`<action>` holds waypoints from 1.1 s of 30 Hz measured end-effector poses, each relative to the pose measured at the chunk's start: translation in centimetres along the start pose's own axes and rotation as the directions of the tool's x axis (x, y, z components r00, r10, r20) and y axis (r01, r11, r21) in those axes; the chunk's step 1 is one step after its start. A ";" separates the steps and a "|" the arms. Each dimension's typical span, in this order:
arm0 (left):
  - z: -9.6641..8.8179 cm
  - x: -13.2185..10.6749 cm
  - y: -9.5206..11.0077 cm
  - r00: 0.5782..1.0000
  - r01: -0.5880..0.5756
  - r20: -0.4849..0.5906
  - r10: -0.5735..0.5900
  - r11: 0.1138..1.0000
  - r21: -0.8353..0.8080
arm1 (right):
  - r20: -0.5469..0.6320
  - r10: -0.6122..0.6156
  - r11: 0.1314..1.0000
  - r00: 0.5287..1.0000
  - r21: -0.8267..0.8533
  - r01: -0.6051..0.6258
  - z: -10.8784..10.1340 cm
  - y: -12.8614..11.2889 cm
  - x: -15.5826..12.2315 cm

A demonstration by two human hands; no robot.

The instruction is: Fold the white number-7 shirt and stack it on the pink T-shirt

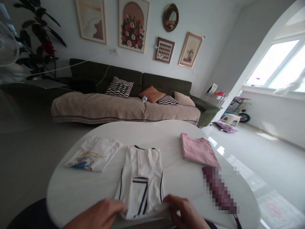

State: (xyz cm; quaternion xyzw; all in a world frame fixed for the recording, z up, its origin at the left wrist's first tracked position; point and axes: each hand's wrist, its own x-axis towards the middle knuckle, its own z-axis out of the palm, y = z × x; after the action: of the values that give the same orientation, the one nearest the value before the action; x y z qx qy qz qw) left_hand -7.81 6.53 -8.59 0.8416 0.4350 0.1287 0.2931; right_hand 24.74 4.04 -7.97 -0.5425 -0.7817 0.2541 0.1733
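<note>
Jersey [140, 183] seems mid-fold, its near edge pinched by left hand [105, 212] and right hand [183, 208], probably calling for even lifting.

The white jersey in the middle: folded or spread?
Partly folded: the white jersey lies narrow with overlapping layers, while the left hand and right hand hold its near edge.

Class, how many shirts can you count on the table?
3: a printed white shirt at left, the numbered jersey in the middle, a pink shirt at right, perhaps hiding more.
</note>
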 end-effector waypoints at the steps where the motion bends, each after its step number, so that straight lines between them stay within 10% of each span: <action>1: -2.1 2.2 0.6 0.998 0.057 -0.037 -0.058 0.998 -0.040 | -0.093 0.047 0.999 0.995 0.001 -0.047 -1.8 -0.3 2.1; 5: -6.9 14.0 -1.1 0.990 0.129 -0.036 -0.139 0.973 -0.190 | -0.216 0.135 0.991 0.967 0.019 -0.134 -4.7 2.5 12.9; 9: -5.3 21.5 -5.9 0.972 0.233 0.019 -0.236 0.938 -0.255 | -0.170 0.229 0.973 0.958 0.016 -0.230 -1.8 7.2 19.7; 17: -5.1 22.4 -10.4 0.986 0.167 0.045 -0.163 0.913 -0.373 | -0.173 0.221 0.975 0.960 0.006 -0.223 -0.9 10.0 20.8; 27: -2.7 24.7 -12.0 0.920 0.247 -0.269 -0.285 0.954 -0.169 | -0.191 0.303 0.936 0.933 -0.122 -0.329 0.4 10.3 23.1; 33: -7.2 23.6 -9.7 0.901 0.113 -0.386 -0.198 0.966 -0.232 | -0.341 0.145 0.973 0.929 -0.122 -0.197 -5.1 6.8 22.3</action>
State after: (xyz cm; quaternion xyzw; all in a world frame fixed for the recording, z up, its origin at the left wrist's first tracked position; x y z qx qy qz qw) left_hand -3.69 32.67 -9.69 0.7243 0.5370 0.3206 0.2902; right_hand 24.89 27.88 -7.90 -0.6553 -0.7085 0.1129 0.2363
